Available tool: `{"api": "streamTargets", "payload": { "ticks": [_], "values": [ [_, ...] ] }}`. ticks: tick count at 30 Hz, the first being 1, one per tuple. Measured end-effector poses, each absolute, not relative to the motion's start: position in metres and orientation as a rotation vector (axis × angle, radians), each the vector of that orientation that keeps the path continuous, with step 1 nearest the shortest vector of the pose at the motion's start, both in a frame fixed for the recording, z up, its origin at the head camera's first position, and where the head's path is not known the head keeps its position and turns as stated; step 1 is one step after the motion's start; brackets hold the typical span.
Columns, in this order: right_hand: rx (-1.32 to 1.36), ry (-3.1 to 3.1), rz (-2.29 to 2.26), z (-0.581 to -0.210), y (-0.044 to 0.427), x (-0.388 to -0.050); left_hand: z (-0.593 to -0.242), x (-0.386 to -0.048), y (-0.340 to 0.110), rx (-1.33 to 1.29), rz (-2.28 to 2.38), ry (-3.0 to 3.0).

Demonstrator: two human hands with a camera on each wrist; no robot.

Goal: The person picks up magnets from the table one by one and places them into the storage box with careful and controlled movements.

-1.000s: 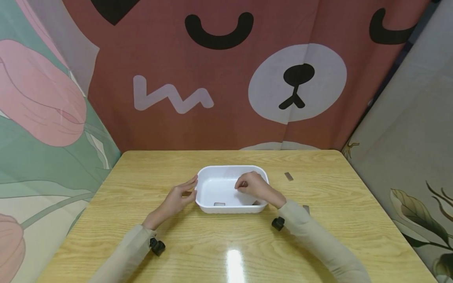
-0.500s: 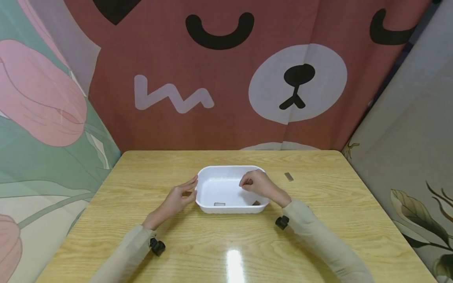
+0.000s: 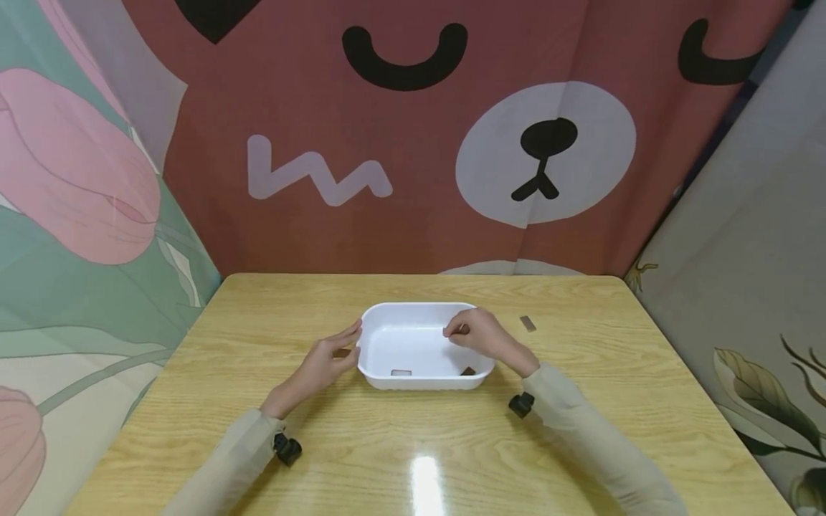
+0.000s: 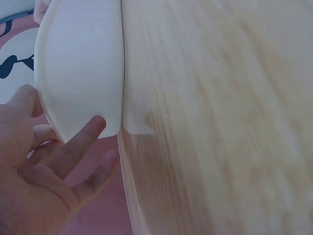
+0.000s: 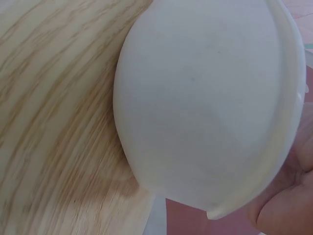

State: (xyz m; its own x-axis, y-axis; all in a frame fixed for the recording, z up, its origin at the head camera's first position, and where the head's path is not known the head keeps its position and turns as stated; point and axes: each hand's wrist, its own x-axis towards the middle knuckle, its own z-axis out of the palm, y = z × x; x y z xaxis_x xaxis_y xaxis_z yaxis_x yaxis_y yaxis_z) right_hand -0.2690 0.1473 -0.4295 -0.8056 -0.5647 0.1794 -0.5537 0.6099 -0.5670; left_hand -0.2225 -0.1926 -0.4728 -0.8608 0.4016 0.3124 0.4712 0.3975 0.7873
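A white plastic bin (image 3: 413, 383) sits at the middle of the table. My left hand (image 3: 325, 360) rests against its left end with extended fingers; in the left wrist view, fingertips (image 4: 98, 121) touch its outer wall. My right hand (image 3: 480, 334) is over the bin's right side, thumb and fingers pinched together on what looks like a small brown piece, mostly covered by the fingers. The bin wall hides those fingertips in the right wrist view. Inside the bin lie a pale-faced rectangular piece (image 3: 401, 373) at the front left and a dark brown piece (image 3: 467, 371) at the front right.
One small flat grey-brown rectangle (image 3: 528, 323) lies on the wooden table (image 3: 258, 308), right of the bin. Behind the table hangs a reddish-brown curtain (image 3: 413, 236) with a bear print. Patterned cloths hang at both sides.
My right hand has shifted slightly to the right and back, revealing more of the dark piece in the bin. Its sleeve now covers a piece on the table. My left hand stays put.
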Motion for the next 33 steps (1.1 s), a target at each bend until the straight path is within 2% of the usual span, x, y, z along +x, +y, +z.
{"api": "streamTargets", "payload": {
  "ticks": [33],
  "values": [
    [-0.895, 2.818, -1.019, -0.427, 0.166, -0.275, -0.474, -0.223, -0.193, -0.811, -1.519, -2.548]
  ]
}}
